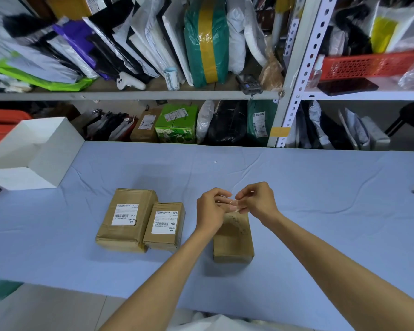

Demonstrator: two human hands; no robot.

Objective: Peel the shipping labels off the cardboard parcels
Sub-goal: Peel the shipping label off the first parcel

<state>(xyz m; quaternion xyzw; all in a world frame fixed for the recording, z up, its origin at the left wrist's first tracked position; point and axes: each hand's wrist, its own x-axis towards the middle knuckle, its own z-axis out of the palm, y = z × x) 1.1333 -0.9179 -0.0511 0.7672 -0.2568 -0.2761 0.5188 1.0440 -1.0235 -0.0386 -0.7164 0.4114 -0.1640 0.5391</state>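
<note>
Judging by how things lie, the task is about a third done: one of three parcels is bare and two carry their labels. Both hands are raised together just above the far end of the bare parcel (pixel 233 237), which lies on the blue-covered counter (pixel 320 199) right of centre; its brown top shows only a faint curved scuff where a label probably sat. The left hand (pixel 212 211) and the right hand (pixel 257 201) have their fingers curled, and the fingertips of both pinch a pale scrap (pixel 234 207) between them. It is likely the label from this parcel, being folded or balled up, though it is too small to read. To the left, well apart from the hands, the large parcel (pixel 127 218) and the smaller parcel (pixel 164 226) lie side by side and touching. Each has a white printed label on top, the large label (pixel 125 215) and the small label (pixel 165 222), both flat with no corner visibly lifted. Getting rid of the scrap, perhaps into the open white box (pixel 34 149) at the counter's left end, and peeling those two labels is what remains.
</note>
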